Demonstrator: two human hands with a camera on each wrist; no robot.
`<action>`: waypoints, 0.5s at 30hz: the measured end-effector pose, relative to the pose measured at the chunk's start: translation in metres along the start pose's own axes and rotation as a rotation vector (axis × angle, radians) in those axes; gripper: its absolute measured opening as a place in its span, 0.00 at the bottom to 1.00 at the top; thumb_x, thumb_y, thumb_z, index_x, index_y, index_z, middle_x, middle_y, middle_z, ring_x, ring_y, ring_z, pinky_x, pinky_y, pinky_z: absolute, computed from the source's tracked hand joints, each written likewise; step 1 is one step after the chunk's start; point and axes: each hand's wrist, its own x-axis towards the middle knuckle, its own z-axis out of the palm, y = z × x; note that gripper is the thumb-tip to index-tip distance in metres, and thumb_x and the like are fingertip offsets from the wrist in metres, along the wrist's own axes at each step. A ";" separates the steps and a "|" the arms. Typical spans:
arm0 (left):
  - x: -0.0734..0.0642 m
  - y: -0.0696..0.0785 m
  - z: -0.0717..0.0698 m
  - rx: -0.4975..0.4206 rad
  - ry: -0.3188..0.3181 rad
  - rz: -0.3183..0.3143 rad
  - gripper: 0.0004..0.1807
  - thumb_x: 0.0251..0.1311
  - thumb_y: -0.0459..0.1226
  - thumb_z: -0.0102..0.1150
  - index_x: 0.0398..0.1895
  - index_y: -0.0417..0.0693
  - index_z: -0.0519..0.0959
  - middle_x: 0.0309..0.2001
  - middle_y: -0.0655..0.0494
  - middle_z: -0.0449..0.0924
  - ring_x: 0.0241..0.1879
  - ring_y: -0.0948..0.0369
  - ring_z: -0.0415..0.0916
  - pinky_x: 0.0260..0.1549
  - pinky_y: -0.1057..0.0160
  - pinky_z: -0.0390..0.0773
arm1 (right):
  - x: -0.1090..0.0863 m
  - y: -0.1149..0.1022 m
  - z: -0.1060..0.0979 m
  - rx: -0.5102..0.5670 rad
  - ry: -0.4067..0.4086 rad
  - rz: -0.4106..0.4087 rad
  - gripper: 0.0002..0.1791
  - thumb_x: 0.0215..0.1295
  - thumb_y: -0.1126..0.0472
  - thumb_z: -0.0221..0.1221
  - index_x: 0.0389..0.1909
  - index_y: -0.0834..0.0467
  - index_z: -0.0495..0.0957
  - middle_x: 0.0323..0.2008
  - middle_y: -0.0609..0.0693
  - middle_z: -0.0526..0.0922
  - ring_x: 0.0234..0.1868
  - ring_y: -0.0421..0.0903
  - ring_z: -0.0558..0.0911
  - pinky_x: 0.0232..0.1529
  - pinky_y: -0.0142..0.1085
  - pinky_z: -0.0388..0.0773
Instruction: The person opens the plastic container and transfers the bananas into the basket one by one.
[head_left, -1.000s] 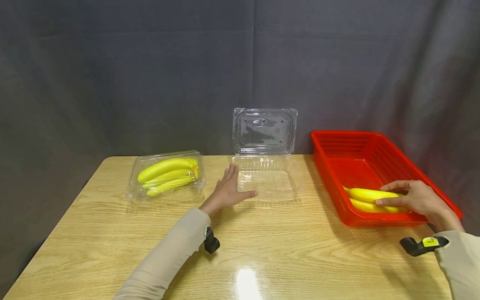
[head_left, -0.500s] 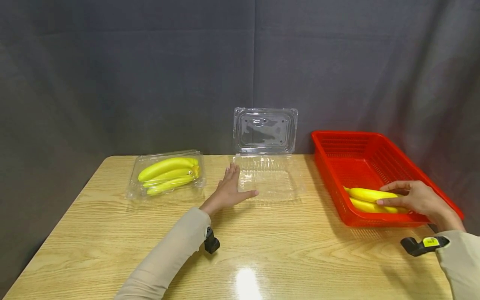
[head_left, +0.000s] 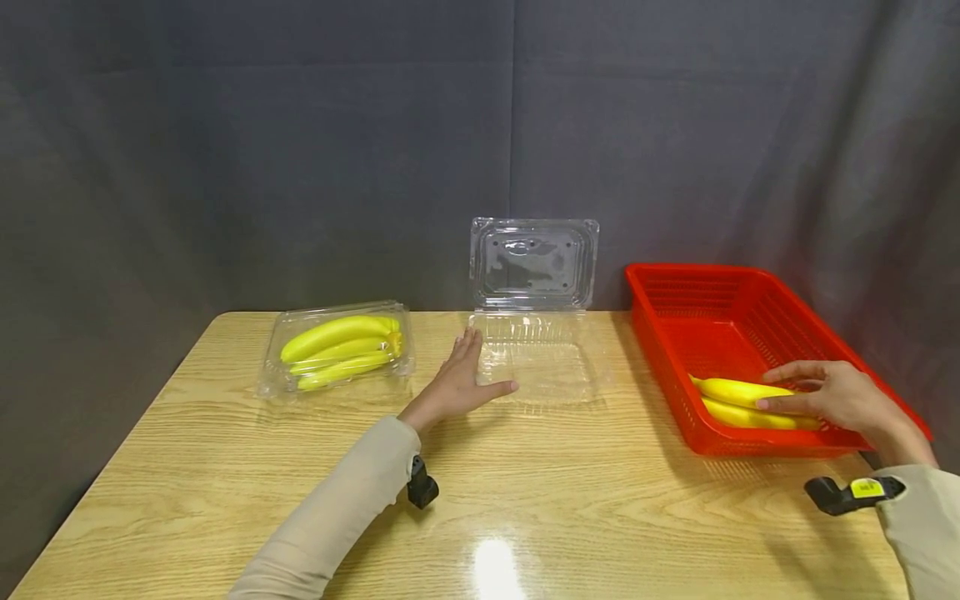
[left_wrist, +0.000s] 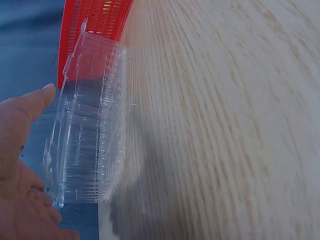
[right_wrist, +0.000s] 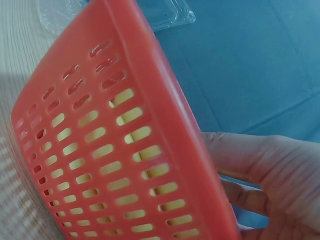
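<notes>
Behind the desk hangs a dark curtain. At three o'clock on the desk stands a red basket with slotted walls. At twelve o'clock, a clear container lies with its hinged lid raised; its thin plastic looks light, flexible and apt to slide, and is probably best steadied low on a side wall. At ten o'clock lies a lidded pack containing packed bananas.

At the clear container's nine o'clock side, the left hand is spread, thumb well apart from the fingers, holding nothing; whether the fingertips touch the wall cannot be told. At the basket's six o'clock end, the right hand curves over the yellow bananas, thumb on the near side, index finger beyond the far side; how firmly it grips cannot be told.

At least two of these fruits show, side by side, tips toward nine o'clock, opposite ends hidden. Judged by their smooth sheen, they should be light, fairly stiff and somewhat slippery; a hold spanning both thick middles should limit twisting.
</notes>
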 end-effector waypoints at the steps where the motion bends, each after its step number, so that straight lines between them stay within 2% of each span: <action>1: 0.000 0.001 0.000 0.002 0.002 0.003 0.59 0.59 0.62 0.57 0.77 0.40 0.36 0.76 0.47 0.27 0.73 0.51 0.27 0.68 0.46 0.40 | 0.000 0.000 0.000 0.000 0.004 0.000 0.37 0.53 0.44 0.70 0.56 0.67 0.76 0.39 0.55 0.81 0.32 0.47 0.74 0.25 0.36 0.71; 5: -0.001 0.003 -0.002 0.008 0.007 0.013 0.58 0.59 0.61 0.57 0.76 0.39 0.37 0.76 0.45 0.29 0.74 0.51 0.28 0.69 0.49 0.40 | -0.001 -0.004 -0.001 -0.030 0.037 0.013 0.38 0.55 0.40 0.68 0.57 0.65 0.76 0.46 0.63 0.80 0.37 0.52 0.73 0.26 0.36 0.69; 9: -0.004 0.004 -0.004 0.014 0.009 0.017 0.57 0.60 0.61 0.57 0.76 0.38 0.37 0.76 0.45 0.30 0.74 0.51 0.29 0.69 0.53 0.39 | -0.004 -0.011 -0.002 -0.046 0.092 0.023 0.38 0.57 0.38 0.65 0.57 0.64 0.76 0.55 0.70 0.74 0.45 0.59 0.71 0.30 0.38 0.67; 11: -0.006 0.004 -0.006 0.018 0.011 0.017 0.57 0.60 0.61 0.57 0.76 0.39 0.37 0.77 0.46 0.31 0.74 0.52 0.29 0.69 0.54 0.39 | -0.006 -0.016 -0.002 -0.032 0.122 0.023 0.38 0.58 0.37 0.64 0.57 0.64 0.75 0.57 0.72 0.71 0.49 0.64 0.68 0.33 0.42 0.67; 15: -0.009 0.006 -0.010 0.029 0.018 0.018 0.57 0.60 0.62 0.56 0.77 0.43 0.35 0.77 0.49 0.30 0.74 0.52 0.30 0.69 0.53 0.40 | -0.010 -0.027 -0.002 0.030 0.195 0.006 0.36 0.61 0.39 0.62 0.58 0.63 0.74 0.61 0.70 0.68 0.58 0.70 0.62 0.43 0.57 0.66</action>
